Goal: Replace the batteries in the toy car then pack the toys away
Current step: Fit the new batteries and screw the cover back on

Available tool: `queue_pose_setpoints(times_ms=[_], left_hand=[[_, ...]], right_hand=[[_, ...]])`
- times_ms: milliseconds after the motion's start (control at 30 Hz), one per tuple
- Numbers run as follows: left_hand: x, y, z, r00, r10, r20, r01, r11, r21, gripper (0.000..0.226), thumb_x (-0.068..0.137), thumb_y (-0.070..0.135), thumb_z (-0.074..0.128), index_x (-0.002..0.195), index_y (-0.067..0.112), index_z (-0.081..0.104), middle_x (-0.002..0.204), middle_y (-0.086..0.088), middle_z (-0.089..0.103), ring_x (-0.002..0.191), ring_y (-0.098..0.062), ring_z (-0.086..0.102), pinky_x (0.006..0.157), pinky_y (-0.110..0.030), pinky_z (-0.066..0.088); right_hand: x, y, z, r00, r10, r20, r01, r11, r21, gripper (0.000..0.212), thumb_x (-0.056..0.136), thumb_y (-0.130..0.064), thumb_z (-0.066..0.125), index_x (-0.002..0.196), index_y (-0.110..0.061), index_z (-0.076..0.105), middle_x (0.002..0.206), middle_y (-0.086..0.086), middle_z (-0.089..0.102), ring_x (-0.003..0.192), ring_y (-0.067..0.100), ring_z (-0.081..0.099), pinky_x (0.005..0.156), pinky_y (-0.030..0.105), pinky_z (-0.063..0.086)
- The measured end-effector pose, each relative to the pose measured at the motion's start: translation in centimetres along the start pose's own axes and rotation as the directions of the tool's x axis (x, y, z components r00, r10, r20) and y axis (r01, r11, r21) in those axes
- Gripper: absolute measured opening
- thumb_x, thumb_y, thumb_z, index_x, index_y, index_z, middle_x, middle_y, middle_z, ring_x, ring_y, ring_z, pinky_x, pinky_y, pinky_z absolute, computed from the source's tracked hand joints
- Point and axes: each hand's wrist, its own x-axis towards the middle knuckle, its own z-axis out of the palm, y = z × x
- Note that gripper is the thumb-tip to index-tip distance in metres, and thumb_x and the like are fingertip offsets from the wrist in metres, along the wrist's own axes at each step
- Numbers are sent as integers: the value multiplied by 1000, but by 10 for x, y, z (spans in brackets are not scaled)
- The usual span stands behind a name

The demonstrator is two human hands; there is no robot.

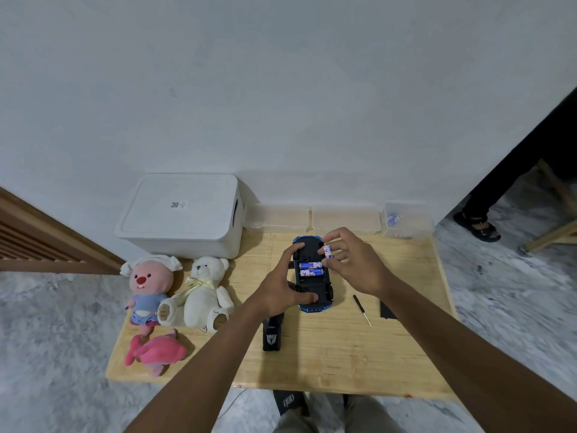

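The toy car (313, 284) lies belly-up at the centre of the desk (343, 354), with two batteries (310, 265) seated in its open bay. The left hand (288, 287) grips the car's side; the right hand (354, 265) pinches a third battery (327, 252) just above the bay. A screwdriver (362, 309) and a black cover (387, 309) lie lower right, the cover partly hidden by the forearm. A black remote (273, 335) lies below the car and three plush toys (203, 292) lie at the left, in front of a white lidded box (181, 214).

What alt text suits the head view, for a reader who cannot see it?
A person's left hand holds an upturned blue toy car on a wooden table while the right hand pinches a battery beside its open compartment, which holds two batteries. Three plush toys and a white lidded box lie left, a screwdriver right.
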Motion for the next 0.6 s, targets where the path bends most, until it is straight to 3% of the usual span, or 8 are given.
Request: queue_pose_setpoints(times_ms=[67, 167, 267, 367, 467, 600], left_hand=[[1, 1, 1, 1000, -1, -2, 1, 1000, -4, 106, 76, 8, 90, 150, 51, 28, 139, 1, 53, 89, -18, 76, 89, -40, 63], [0, 4, 2, 1000, -11, -8, 11, 1000, -13, 106, 77, 5, 88, 151, 50, 28, 137, 3, 53, 86, -19, 77, 87, -36, 63], [-1, 6, 3, 1000, -7, -18, 6, 1000, -18, 105, 77, 3, 86, 151, 50, 27, 137, 3, 53, 84, -16, 77, 84, -30, 62], [-3, 8, 5, 1000, 7, -25, -8, 1000, -29, 105, 78, 2, 85, 151, 50, 27, 137, 4, 54, 84, -12, 76, 86, -31, 62], [-5, 9, 9, 999, 25, -34, -26, 999, -42, 105, 77, 1, 85, 151, 49, 28, 139, 1, 54, 88, -10, 75, 89, -37, 62], [-7, 12, 12, 997, 53, -51, -56, 997, -57, 105, 76, -1, 84, 152, 46, 29, 142, 1, 52, 88, -6, 75, 84, -31, 63]], right_hand=[[-3, 3, 2, 999, 24, -39, -22, 998, 62, 30, 86, -9, 77, 110, -24, 66, 106, -4, 69, 79, 13, 73, 75, 35, 62], [-9, 7, 8, 996, 37, -78, -25, 988, 150, 28, 87, -8, 76, 108, -26, 73, 99, 2, 65, 81, 18, 75, 74, 40, 64], [-16, 10, 16, 981, 50, -188, -26, 991, 130, 25, 84, -17, 80, 104, -31, 75, 91, -6, 72, 83, 5, 73, 77, 26, 60], [-24, 9, 26, 942, 99, -321, -47, 985, 166, 23, 77, -23, 86, 97, -29, 75, 81, -8, 75, 75, -1, 70, 65, 11, 52], [-32, 11, 37, 887, 147, -438, -53, 974, 220, 26, 72, -20, 89, 88, -24, 70, 76, -7, 75, 69, 0, 70, 59, 9, 50], [-40, 16, 48, 811, 160, -563, -62, 980, 190, 24, 71, -28, 90, 80, -25, 68, 76, -14, 73, 68, 4, 68, 59, 17, 49]])
